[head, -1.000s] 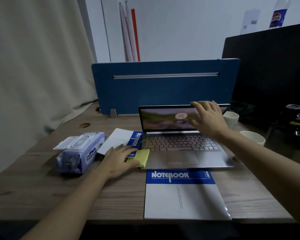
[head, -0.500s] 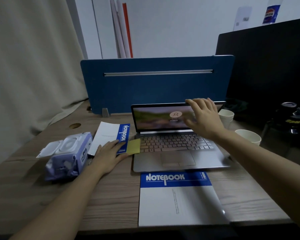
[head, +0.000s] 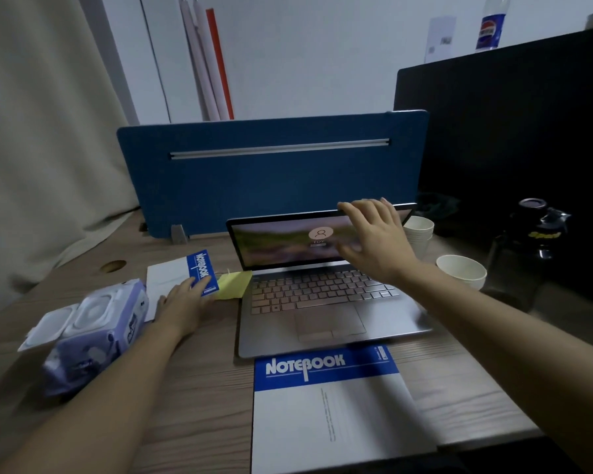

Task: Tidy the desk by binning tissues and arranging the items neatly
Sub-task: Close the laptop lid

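Observation:
A silver laptop (head: 326,299) sits mid-desk, its lit screen tilted well forward. My right hand (head: 374,241) grips the top edge of the lid, fingers over the rim, thumb in front of the screen. My left hand (head: 185,304) rests flat on a small blue-and-white notebook (head: 172,275) left of the laptop, beside a yellow sticky-note pad (head: 233,285). A larger blue-and-white notebook (head: 329,415) lies at the desk's front edge. A purple wet-wipe pack (head: 93,333) with its lid flipped open lies at the left.
A blue divider panel (head: 271,172) stands behind the laptop. Stacked paper cups (head: 418,230) and a single paper cup (head: 461,270) sit to the right, next to a dark bottle (head: 524,254). A black partition (head: 514,138) walls the right side; a curtain (head: 42,131) hangs left.
My left hand slid the small notebook and sticky-note pad away from me and leftwards. The laptop lid has tipped further down under my right hand.

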